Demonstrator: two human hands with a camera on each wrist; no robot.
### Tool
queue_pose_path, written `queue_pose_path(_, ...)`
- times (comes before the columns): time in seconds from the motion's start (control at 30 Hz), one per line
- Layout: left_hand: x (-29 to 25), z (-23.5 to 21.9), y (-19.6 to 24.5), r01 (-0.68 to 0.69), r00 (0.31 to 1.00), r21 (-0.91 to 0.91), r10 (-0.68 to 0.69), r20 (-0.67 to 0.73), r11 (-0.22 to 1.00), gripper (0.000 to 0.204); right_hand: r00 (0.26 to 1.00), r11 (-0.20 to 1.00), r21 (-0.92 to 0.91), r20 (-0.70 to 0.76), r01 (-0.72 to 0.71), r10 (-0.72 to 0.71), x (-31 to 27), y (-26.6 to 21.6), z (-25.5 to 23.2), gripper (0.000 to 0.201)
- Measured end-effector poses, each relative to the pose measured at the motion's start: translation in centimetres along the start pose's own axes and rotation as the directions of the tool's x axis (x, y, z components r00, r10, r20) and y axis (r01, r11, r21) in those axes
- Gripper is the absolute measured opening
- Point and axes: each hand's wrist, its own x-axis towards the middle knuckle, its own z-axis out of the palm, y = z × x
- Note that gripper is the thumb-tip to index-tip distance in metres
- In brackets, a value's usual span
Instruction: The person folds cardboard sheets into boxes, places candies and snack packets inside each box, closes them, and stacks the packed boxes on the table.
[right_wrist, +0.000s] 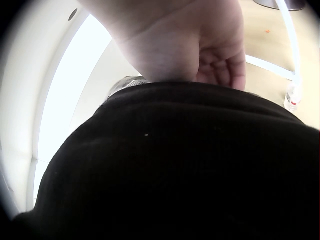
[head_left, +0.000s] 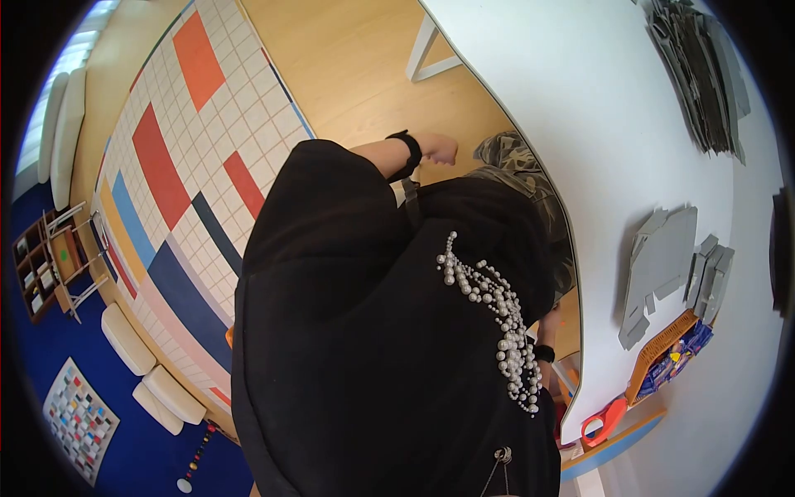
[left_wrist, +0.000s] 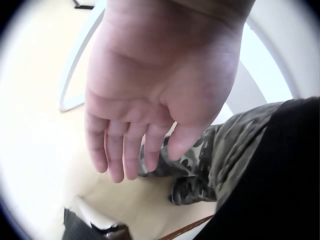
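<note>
My left hand (left_wrist: 160,85) hangs palm toward the camera in the left wrist view, its fingers extended downward and nothing held. Below it show camouflage trousers (left_wrist: 195,155) and pale floor. In the head view the same hand (head_left: 439,150), with a black band at the wrist, is beside the white table's edge. My right hand (right_wrist: 217,55) has its fingers loosely bent in the right wrist view, with no object showing in it. A black top (right_wrist: 175,160) covers its lower part. The head view shows a black wristband (head_left: 544,354) on the right arm, partly behind the pearl-trimmed top.
On the white table (head_left: 563,91) lie a stack of dark grey sheets (head_left: 700,79), flat grey cardboard pieces (head_left: 660,265) and a wicker basket (head_left: 650,364) of blue-wrapped packets. An orange-red looped handle (head_left: 603,421) is near the edge. A patterned rug (head_left: 186,178) covers the floor behind.
</note>
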Motion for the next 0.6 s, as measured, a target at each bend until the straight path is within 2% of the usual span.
queue_pose_path(0.03, -0.6, -0.7, 0.6, -0.065, 0.997, -0.067, 0.061, -0.057, 0.996, 0.025, 1.000, 0.999, -0.044, -0.023, 0.000, -0.001, -0.6, -0.8, 0.1, 0.046)
queue_pose_path(0.17, -1.3, -2.2, 2.3, -0.110, 0.986, -0.086, 0.097, -0.138, 0.990, 0.026, 0.998, 0.999, -0.040, -0.059, 0.014, -0.017, -0.7, -0.5, 0.6, 0.046)
queue_pose_path(0.23, -0.4, -2.3, 2.9, -0.119, 0.987, 0.178, 0.136, -0.086, 0.977, 0.030, 1.000, 0.998, 0.054, -0.025, 0.012, -0.010, -0.9, -0.5, 0.6, 0.046)
queue_pose_path(0.37, -1.3, -2.0, 5.4, -0.154, 0.980, 0.100, 0.164, -0.111, 0.983, 0.032, 0.999, 0.998, 0.054, -0.011, -0.039, 0.040, -1.4, -0.9, 0.5, 0.050)
queue_pose_path(0.43, -2.9, -2.1, 7.4, -0.258, 0.957, 0.108, 0.269, -0.110, 0.960, 0.034, 0.998, 0.999, -0.050, -0.057, 0.008, -0.011, -1.5, -1.0, 0.5, 0.048)
queue_pose_path(0.47, -3.3, -2.2, 8.0, -0.258, 0.957, 0.107, 0.269, -0.107, 0.960, 0.034, 0.998, 0.999, -0.050, -0.057, 0.005, -0.008, -1.5, -1.1, 0.5, 0.048)
queue_pose_path(0.53, -4.2, -2.5, 9.3, -0.332, 0.924, 0.247, 0.367, -0.107, 0.910, 0.035, 0.998, 0.973, -0.231, -0.050, 0.024, -0.037, -1.6, -2.0, 0.2, 0.049)
queue_pose_path(0.6, -6.0, -3.0, 10.8, -0.341, 0.915, 0.300, 0.388, -0.109, 0.891, 0.035, 0.998, 0.966, -0.253, -0.029, 0.050, -0.059, -1.7, -2.9, 0.2, 0.050)
